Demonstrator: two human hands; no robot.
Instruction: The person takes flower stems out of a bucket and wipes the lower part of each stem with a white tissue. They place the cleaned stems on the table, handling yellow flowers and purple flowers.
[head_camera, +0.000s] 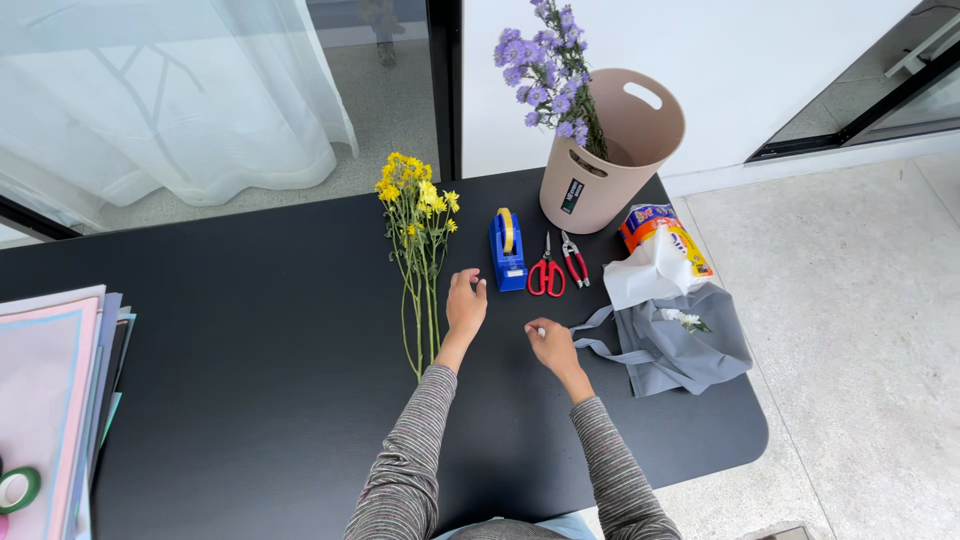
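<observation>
A: In the head view, where are the hands, if we take the blue plastic tape dispenser (507, 252) as the landmark?

B: The left hand (465, 306) lies flat on the black matte table (250, 330), just below and a little left of the dispenser, fingers loosely spread and holding nothing. The right hand (551, 345) is lower and to the right of it; thumb and forefinger are pressed together on a small pale piece (540, 331). What the piece is, I cannot tell.

A: And the flowers?

B: The bunch of yellow small-headed flowers with long green stems (420, 250) lies left of the dispenser, heads away from the person, stems toward the left wrist. I think it is laid so for easy reach.

A: What else is near?

B: Just right of the dispenser, red-handled scissors (546, 272) and red-handled pruning shears (574, 259), side by side. Behind these, a beige round plastic bucket (610, 150) keeps purple flowers (548, 70) upright. Farther right, a grey cloth bag (670, 345).
</observation>
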